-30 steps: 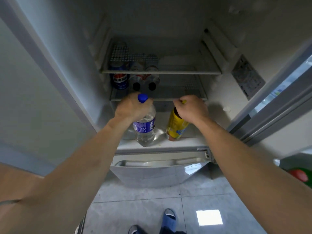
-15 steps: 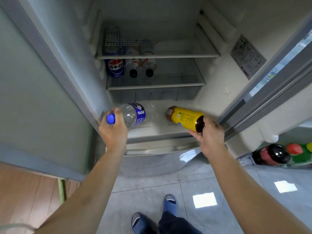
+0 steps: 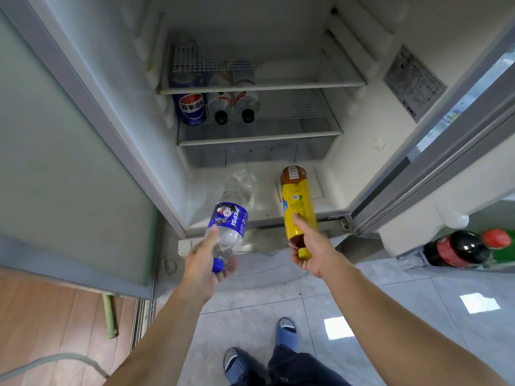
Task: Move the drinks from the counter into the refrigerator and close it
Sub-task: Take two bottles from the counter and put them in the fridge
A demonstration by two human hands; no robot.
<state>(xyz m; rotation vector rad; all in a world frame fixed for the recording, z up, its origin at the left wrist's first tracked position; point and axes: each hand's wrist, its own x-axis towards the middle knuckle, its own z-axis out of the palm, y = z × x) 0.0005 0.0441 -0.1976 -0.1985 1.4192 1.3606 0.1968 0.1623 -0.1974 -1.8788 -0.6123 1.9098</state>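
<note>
— Grey tiles underfoot, refrigerator [image 3: 362,168] wide open. What's in hand?

— Left hand [image 3: 207,267] grips the clear Pepsi bottle [image 3: 230,221] at its blue cap end; right hand [image 3: 308,250] wraps the neck of the yellow tea bottle [image 3: 296,201]. Both bottles lie tipped, bases pointing into the bottom compartment.

— How should they go in?

— Slide each base-first, flat and parallel, well past the sill so the door clears; release only once they settle.

— And their look?

— Pepsi seems nearly see-through, possibly water-clear; the tea has a brown base and cap end.
</note>
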